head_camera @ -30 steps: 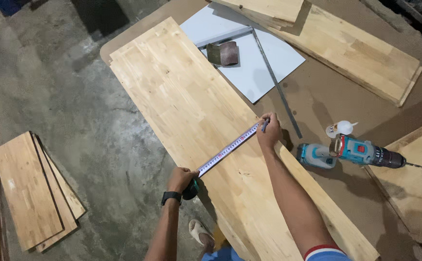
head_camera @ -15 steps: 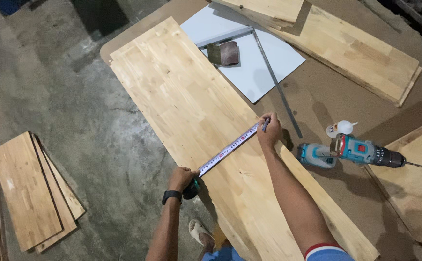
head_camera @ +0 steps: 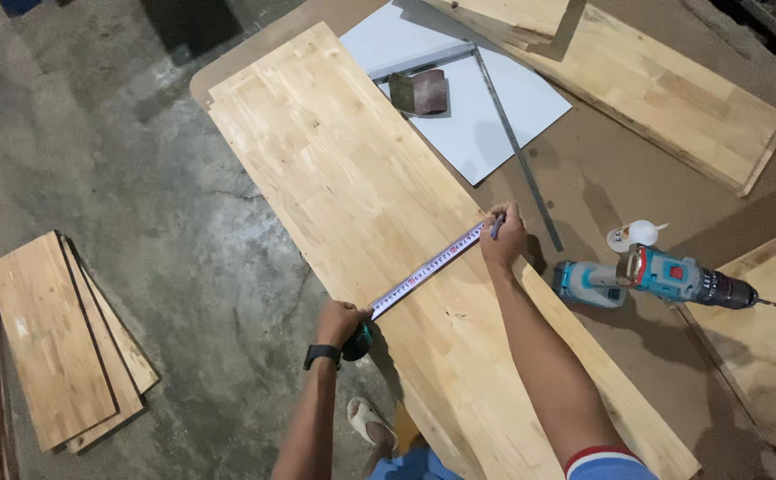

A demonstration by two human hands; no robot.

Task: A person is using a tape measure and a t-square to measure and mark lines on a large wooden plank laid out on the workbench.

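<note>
I am stretching a tape measure across a long pale wooden board that is lying on a brown tabletop. My left hand is closing its grip around the tape's case at the board's near edge, at about 7 o'clock from the tape's middle. My right hand is sitting at 1 o'clock from it, its grip pinched together on the tape's far end and on a dark pencil at the board's opposite edge. The tape is running flat across the board's width, touching the wood.

At 3 o'clock from my right hand, a blue cordless drill is lying on its side on the tabletop, with a small white bottle just beside it. A metal ruler is crossing a white sheet at 12 o'clock, near a dark sanding block. More boards are resting at 2 o'clock. On the concrete floor at 9 o'clock, short planks are lying stacked.
</note>
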